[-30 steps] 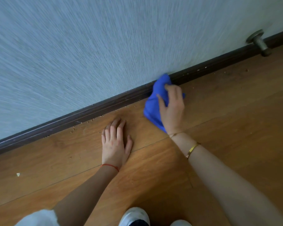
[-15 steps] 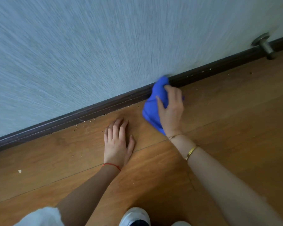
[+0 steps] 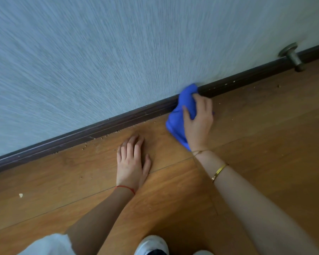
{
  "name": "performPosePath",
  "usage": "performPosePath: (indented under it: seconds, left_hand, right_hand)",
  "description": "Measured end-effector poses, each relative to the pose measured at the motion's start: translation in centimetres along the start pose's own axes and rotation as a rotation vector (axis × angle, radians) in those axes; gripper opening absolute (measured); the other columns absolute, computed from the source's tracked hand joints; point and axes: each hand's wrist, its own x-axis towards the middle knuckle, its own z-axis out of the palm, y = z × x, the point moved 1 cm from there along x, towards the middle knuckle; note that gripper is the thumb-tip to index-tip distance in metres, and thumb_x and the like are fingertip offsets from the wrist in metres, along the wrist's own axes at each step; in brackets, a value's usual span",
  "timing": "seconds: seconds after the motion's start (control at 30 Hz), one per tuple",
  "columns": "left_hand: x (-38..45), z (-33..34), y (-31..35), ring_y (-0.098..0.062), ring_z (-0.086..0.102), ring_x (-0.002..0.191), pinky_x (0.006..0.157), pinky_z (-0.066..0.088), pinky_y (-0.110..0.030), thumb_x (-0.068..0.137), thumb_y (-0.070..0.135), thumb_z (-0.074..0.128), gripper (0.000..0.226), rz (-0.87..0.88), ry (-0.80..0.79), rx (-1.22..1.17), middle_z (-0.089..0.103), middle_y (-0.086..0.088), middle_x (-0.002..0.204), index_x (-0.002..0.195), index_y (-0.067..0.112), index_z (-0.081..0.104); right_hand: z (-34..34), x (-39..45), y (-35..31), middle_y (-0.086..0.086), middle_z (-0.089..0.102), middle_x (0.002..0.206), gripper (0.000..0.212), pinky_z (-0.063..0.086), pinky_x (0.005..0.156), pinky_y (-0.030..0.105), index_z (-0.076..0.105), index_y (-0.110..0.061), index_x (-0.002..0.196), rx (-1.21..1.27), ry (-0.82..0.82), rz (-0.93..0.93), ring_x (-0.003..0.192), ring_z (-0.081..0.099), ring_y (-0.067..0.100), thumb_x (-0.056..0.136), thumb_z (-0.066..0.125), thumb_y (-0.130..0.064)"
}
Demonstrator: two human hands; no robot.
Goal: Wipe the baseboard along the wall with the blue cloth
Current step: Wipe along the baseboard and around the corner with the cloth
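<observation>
right hand presses blue cloth against dark baseboard.

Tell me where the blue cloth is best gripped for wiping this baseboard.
Probably at its bunched middle, from above on the floor side, as the right hand does now. The blue cloth is crumpled, its top edge lying on the baseboard, so that grip leaves the edge free to rub.

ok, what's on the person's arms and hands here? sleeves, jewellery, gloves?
No gloves and no sleeves in view. The left hand has a thin red string at the wrist. The right hand has a fine chain at the wrist and a gold bangle further up the forearm.
</observation>
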Motion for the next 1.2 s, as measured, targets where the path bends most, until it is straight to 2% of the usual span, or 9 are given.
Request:
performPosePath:
  seconds: [0.13,0.37,0.5,0.6,0.8,0.93,1.07,1.13,1.2]
  left_hand:
    - [0.0,0.1,-0.1,-0.034,0.045,0.128,0.114,0.029,-0.05,0.094,0.037,0.046,0.055,0.019,0.035,-0.001,0.045,-0.012,0.147,0.141,0.009,0.049]
    - [0.0,0.0,0.0,-0.032,0.042,0.133,0.116,0.027,-0.05,0.096,0.039,0.044,0.055,0.013,0.026,0.001,0.043,-0.011,0.148,0.144,0.01,0.047]
    - [0.1,0.2,-0.1,-0.034,0.045,0.13,0.115,0.027,-0.048,0.094,0.037,0.046,0.054,0.019,0.054,0.008,0.045,-0.011,0.147,0.141,0.009,0.05]
    - [0.1,0.2,-0.2,-0.036,0.047,0.127,0.114,0.028,-0.049,0.093,0.035,0.047,0.053,0.034,0.076,0.004,0.047,-0.012,0.146,0.139,0.009,0.052]
    - [0.1,0.1,0.0,-0.034,0.043,0.132,0.115,0.029,-0.051,0.095,0.038,0.046,0.055,0.01,0.036,0.009,0.044,-0.011,0.148,0.143,0.011,0.048]
    - [0.1,0.3,-0.1,-0.034,0.044,0.13,0.115,0.029,-0.05,0.094,0.036,0.05,0.053,0.022,0.05,0.015,0.045,-0.011,0.147,0.141,0.01,0.049]
    - [0.0,0.3,-0.1,-0.034,0.044,0.128,0.113,0.03,-0.05,0.093,0.036,0.046,0.053,0.02,0.067,0.002,0.046,-0.011,0.147,0.14,0.01,0.05]
    - [0.0,0.1,-0.1,-0.034,0.045,0.129,0.113,0.031,-0.05,0.094,0.036,0.045,0.053,0.026,0.056,0.004,0.046,-0.012,0.146,0.14,0.009,0.05]
    - [0.0,-0.1,0.1,-0.033,0.043,0.131,0.115,0.031,-0.05,0.096,0.037,0.045,0.054,0.018,0.026,0.005,0.044,-0.012,0.147,0.142,0.01,0.047]
  right_hand:
    - [2.0,-2.6,-2.3,0.013,0.056,0.114,0.037,0.053,0.09,0.034,0.059,-0.004,0.122,0.026,-0.184,-0.209,0.105,0.057,0.025,0.086,0.069,-0.005]
    - [-0.6,0.6,1.2,0.013,0.06,0.112,0.035,0.049,0.088,0.024,0.063,-0.002,0.12,0.038,0.092,0.065,0.103,0.059,0.02,0.087,0.07,-0.008]
    - [1.1,-1.5,-0.7,0.012,0.059,0.115,0.035,0.049,0.09,0.025,0.063,-0.003,0.122,0.01,-0.026,-0.081,0.106,0.059,0.023,0.09,0.07,-0.012]
    - [1.6,-2.5,-1.2,0.011,0.061,0.112,0.037,0.05,0.091,0.027,0.065,-0.004,0.121,-0.002,-0.094,-0.179,0.103,0.06,0.023,0.085,0.072,-0.005]
    - [-0.2,0.5,1.5,0.011,0.06,0.107,0.042,0.049,0.087,0.024,0.065,-0.006,0.126,0.021,0.139,0.109,0.099,0.061,0.021,0.084,0.07,-0.008]
    - [1.2,-1.4,-0.6,0.012,0.059,0.115,0.042,0.051,0.089,0.027,0.061,-0.005,0.129,-0.004,0.029,0.02,0.105,0.06,0.022,0.089,0.069,-0.014]
    - [1.7,-2.7,-1.3,0.009,0.061,0.111,0.042,0.052,0.09,0.028,0.064,-0.005,0.127,0.003,-0.104,-0.156,0.102,0.061,0.022,0.085,0.072,-0.007]
    - [0.7,-1.6,0.1,0.009,0.063,0.107,0.043,0.052,0.088,0.03,0.066,-0.006,0.125,-0.001,-0.064,-0.123,0.098,0.062,0.024,0.082,0.072,-0.004]
    - [-0.7,-0.1,2.1,0.012,0.063,0.104,0.042,0.05,0.084,0.028,0.067,-0.006,0.123,-0.017,0.07,0.03,0.094,0.063,0.025,0.081,0.069,-0.009]
